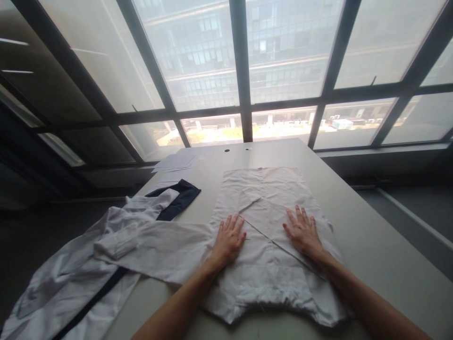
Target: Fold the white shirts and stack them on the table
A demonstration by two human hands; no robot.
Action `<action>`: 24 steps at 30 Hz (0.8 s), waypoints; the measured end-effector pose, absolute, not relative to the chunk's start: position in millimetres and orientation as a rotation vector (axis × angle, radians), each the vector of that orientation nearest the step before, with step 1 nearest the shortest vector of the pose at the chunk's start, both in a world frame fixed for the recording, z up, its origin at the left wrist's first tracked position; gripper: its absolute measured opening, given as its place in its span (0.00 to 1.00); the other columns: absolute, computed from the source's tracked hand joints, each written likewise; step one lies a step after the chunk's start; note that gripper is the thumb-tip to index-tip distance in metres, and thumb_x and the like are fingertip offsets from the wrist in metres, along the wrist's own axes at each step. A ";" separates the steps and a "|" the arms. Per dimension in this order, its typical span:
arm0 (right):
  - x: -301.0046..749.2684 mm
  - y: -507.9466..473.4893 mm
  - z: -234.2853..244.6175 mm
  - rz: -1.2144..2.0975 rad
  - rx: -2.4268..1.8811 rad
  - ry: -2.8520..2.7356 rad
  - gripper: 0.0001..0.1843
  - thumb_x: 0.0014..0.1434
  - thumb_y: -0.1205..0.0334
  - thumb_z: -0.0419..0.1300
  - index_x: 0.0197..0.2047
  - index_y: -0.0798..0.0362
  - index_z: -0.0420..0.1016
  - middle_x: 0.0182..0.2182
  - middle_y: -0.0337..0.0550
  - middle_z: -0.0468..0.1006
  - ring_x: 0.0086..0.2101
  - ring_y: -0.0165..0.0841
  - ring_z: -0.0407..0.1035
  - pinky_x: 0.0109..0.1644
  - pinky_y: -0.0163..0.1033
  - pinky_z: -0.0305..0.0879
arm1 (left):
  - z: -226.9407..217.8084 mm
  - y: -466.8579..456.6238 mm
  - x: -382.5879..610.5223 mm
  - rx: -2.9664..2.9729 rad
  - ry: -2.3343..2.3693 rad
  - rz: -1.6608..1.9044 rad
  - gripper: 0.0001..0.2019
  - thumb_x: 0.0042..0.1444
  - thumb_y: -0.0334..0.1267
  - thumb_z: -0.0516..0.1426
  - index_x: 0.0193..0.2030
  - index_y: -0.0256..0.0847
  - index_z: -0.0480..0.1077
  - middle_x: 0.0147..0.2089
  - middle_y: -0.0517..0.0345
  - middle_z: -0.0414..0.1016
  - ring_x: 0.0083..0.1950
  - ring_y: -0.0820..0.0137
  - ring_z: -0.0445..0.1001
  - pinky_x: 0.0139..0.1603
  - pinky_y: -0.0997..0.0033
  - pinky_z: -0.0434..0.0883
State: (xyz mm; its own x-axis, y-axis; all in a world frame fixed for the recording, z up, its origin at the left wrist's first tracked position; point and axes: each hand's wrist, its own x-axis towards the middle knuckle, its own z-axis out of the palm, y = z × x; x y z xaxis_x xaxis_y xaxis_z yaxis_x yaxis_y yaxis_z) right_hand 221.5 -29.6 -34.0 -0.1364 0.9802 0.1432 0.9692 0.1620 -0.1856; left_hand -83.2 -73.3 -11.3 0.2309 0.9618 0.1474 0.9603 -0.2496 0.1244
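Table (371, 245): garment (265, 252) lengthwise (curved edge (274, 298) nearest)

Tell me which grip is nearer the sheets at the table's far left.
Left. The left grip rests on the garment, short of the sheets and to their right; the right grip rests farther right on the garment.

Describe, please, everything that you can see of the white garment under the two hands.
The white garment looks like thin, lightly creased cloth. It lies spread on the table, its near edge curved inward and puckered. What seems a sleeve stretches left onto crumpled white clothing; a folded edge crosses it diagonally. The left hand and right hand rest on it.
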 end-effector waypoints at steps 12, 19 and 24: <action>219.0 -20.2 -30.8 0.065 -1.938 -2.320 0.33 0.72 0.49 0.43 0.76 0.51 0.51 0.75 0.57 0.46 0.72 0.51 0.36 0.71 0.65 0.33 | -9.3 -72.0 -80.3 2.393 1.947 0.272 0.27 0.71 0.48 0.46 0.74 0.46 0.57 0.78 0.53 0.50 0.78 0.54 0.45 0.75 0.43 0.47; 210.0 -8.9 -17.9 0.046 -1.898 -2.303 0.31 0.71 0.53 0.47 0.73 0.53 0.57 0.74 0.60 0.48 0.72 0.54 0.37 0.70 0.68 0.34 | -11.1 -65.5 -80.3 2.353 1.975 0.275 0.28 0.71 0.48 0.47 0.74 0.43 0.57 0.78 0.50 0.49 0.78 0.53 0.44 0.75 0.44 0.47; 156.9 -6.0 3.5 0.215 -1.566 -2.183 0.25 0.69 0.58 0.49 0.65 0.55 0.69 0.64 0.56 0.69 0.63 0.44 0.60 0.67 0.47 0.54 | -12.7 -64.9 -79.5 2.364 1.981 0.307 0.28 0.70 0.47 0.48 0.73 0.43 0.58 0.77 0.49 0.50 0.78 0.52 0.46 0.74 0.43 0.47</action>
State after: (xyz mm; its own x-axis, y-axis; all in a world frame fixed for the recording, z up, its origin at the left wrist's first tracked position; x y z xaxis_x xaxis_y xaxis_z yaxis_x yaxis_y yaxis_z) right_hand 156.9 -6.0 3.5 -0.2602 0.9295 0.2615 0.8606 0.3460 -0.3736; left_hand -79.5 -64.9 -12.7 0.1638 0.9787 0.1238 0.9703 -0.1825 0.1588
